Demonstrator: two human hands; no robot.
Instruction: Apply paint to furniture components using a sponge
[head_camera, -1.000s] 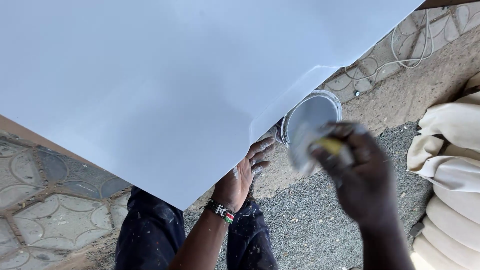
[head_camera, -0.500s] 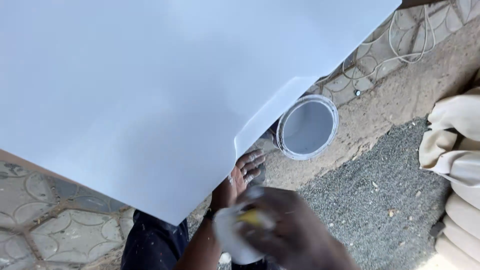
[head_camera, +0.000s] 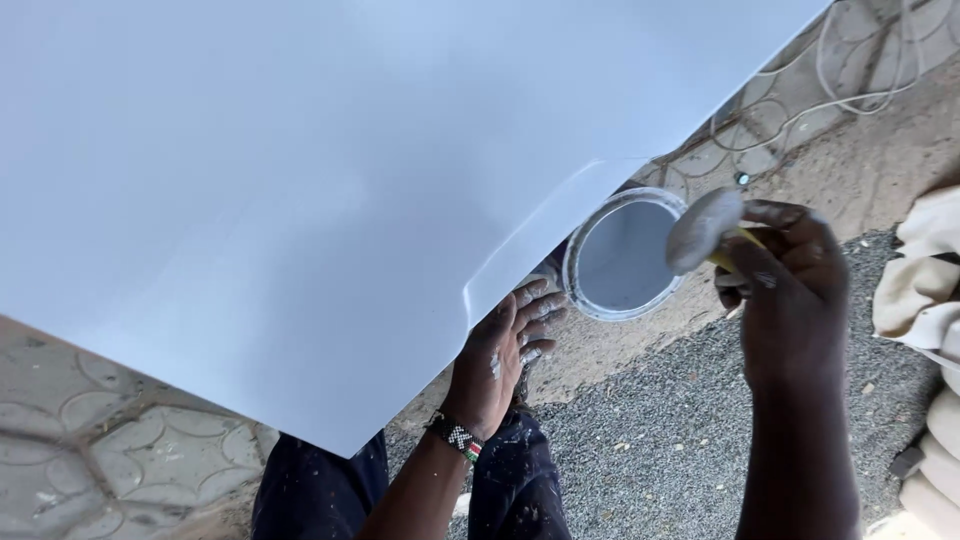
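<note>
Head view. We look down past a large pale-blue painted panel (head_camera: 330, 170), smooth and glossy, which fills the upper left and most of the frame; its lower edge runs diagonally w/ a notched corner near centre.

Left hand (head_camera: 505, 350): we reach it up under the panel's notched corner, palm toward the underside, fingers spread & loosely extended, gripping nothing; fingertips and knuckles are smeared w/ pale paint. Whether the palm actually presses on the panel we cannot tell. A beaded wristband (head_camera: 458, 438), black/white/red/green, sits on that wrist.

Right hand (head_camera: 790, 290): fingers curled shut on a paint-coated applicator pad (head_camera: 703, 228), round & grey-white w/ a yellow part showing at the grip. The pad is held above the right rim of the paint bucket, tilted, apart from the panel.

Paint bucket (head_camera: 622, 255): open, round, white-rimmed, holding pale blue-grey paint; stands on the ground just beside the panel's edge, between the two hands, partly tucked under the panel.

Surroundings: dark paint-flecked trousers (head_camera: 320, 490) at bottom; grey gravel (head_camera: 640, 440) under the right arm; patterned paving tiles (head_camera: 110, 450) lower left; a white cable (head_camera: 860, 70) looped at upper right; cream cloth bundles (head_camera: 925, 300) at the right edge.
</note>
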